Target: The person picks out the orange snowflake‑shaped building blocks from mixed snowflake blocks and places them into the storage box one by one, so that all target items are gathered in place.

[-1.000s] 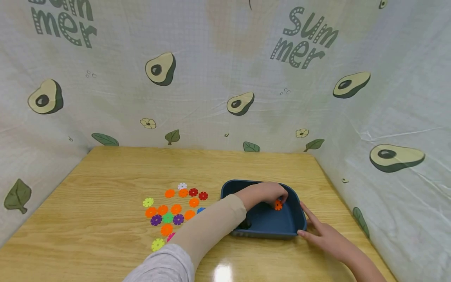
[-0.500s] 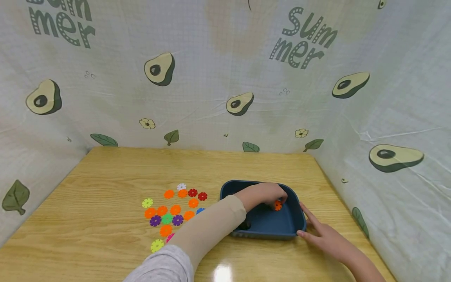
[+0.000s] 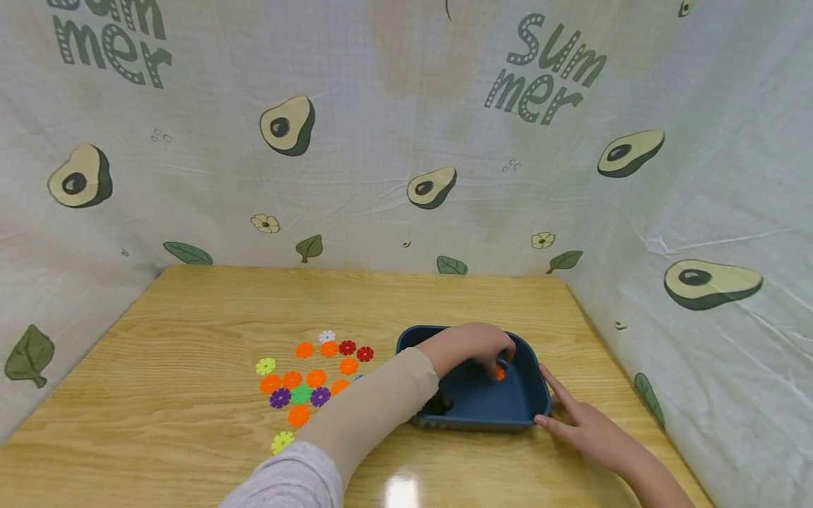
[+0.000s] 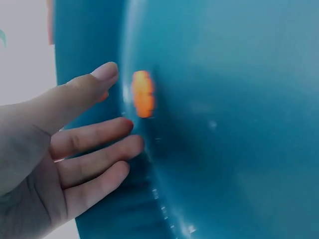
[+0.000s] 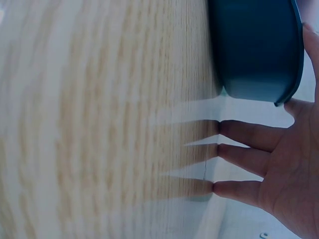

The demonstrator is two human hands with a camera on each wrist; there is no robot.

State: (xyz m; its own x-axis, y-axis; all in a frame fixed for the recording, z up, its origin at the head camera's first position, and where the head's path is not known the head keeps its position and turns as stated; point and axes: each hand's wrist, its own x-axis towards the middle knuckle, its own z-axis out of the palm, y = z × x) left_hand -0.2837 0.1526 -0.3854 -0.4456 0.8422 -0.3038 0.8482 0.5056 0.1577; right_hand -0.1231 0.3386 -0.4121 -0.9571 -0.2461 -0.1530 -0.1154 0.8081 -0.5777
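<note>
My left hand (image 3: 484,344) reaches into the dark blue tray (image 3: 466,424), fingers spread and loosely bent. In the left wrist view, a toothed orange disc (image 4: 143,94) shows just past the thumb and fingertips, apart from them, against the tray's inside. A second sliver of orange peeks out under the thumb, mostly hidden. My right hand (image 3: 591,432) rests at the tray's right end, index finger and thumb touching the wall and near corner. In the right wrist view, its other fingers (image 5: 244,158) stand straight with their tips on the table.
Left of the tray, several toothed discs lie flat on the wooden table (image 3: 190,339): orange, a green disc (image 3: 301,394), purple, yellow, red and a white disc (image 3: 327,336). My left forearm (image 3: 377,402) covers part of this group. A printed cloth (image 3: 356,197) walls in the table.
My left hand has lifted slightly and its fingers have parted from the orange disc, which shows lower and less fully. The right hand keeps its place on the tray.
</note>
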